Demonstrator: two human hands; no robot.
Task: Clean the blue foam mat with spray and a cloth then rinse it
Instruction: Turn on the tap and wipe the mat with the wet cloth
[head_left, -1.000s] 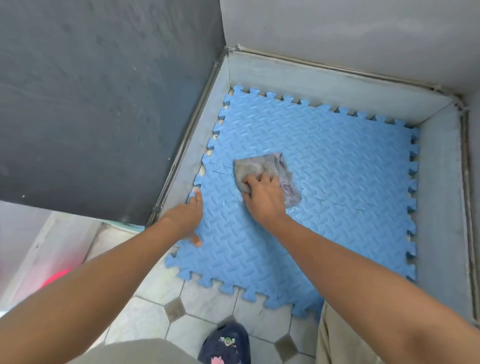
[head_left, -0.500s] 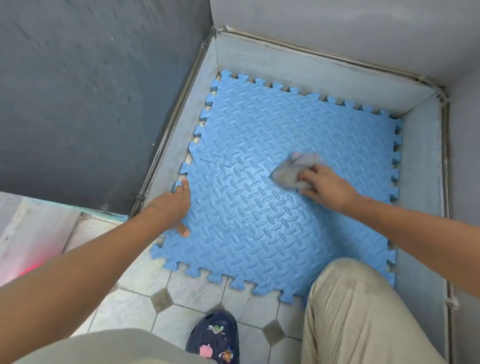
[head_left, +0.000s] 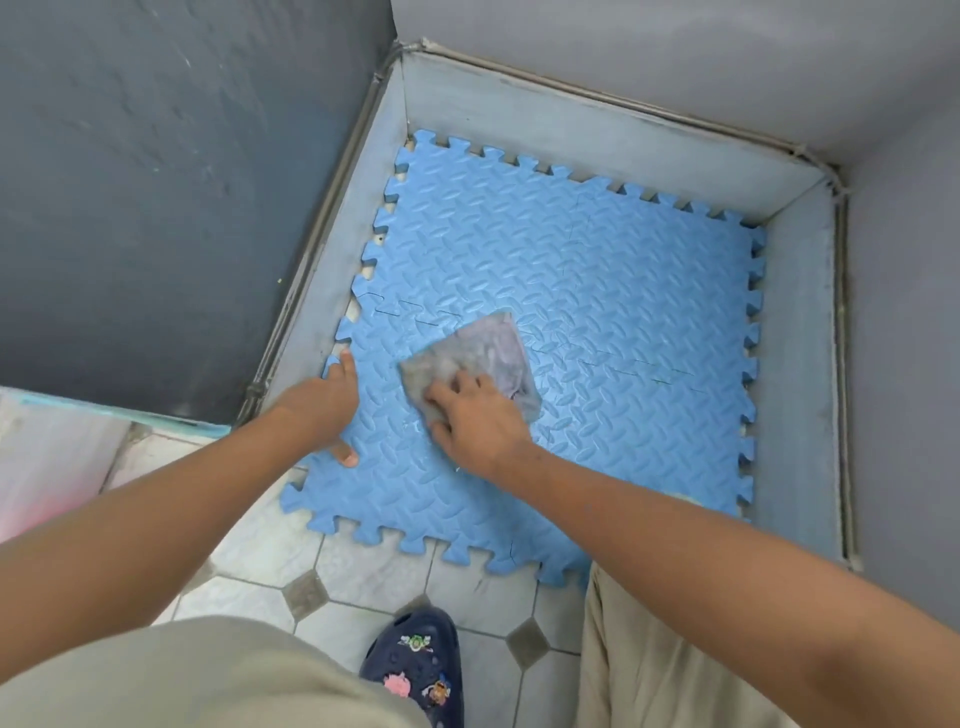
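The blue foam mat (head_left: 597, 291), made of interlocking pieces with a ridged pattern, lies flat on the floor in a walled corner. A grey damp cloth (head_left: 478, 348) is spread on its left middle part. My right hand (head_left: 478, 421) presses flat on the near half of the cloth, fingers spread over it. My left hand (head_left: 324, 402) rests on the mat's left edge, fingers pointing away and thumb on the mat. No spray bottle is in view.
Low grey skirting walls (head_left: 795, 364) close the mat in on the left, back and right. White floor tiles (head_left: 374, 571) with dark diamonds lie in front. My dark clog (head_left: 415, 665) and beige trouser knees are at the bottom.
My right hand has swept the cloth from the mat's right middle back to the left middle, and the cloth has spread flatter. My left hand stays on the left edge.
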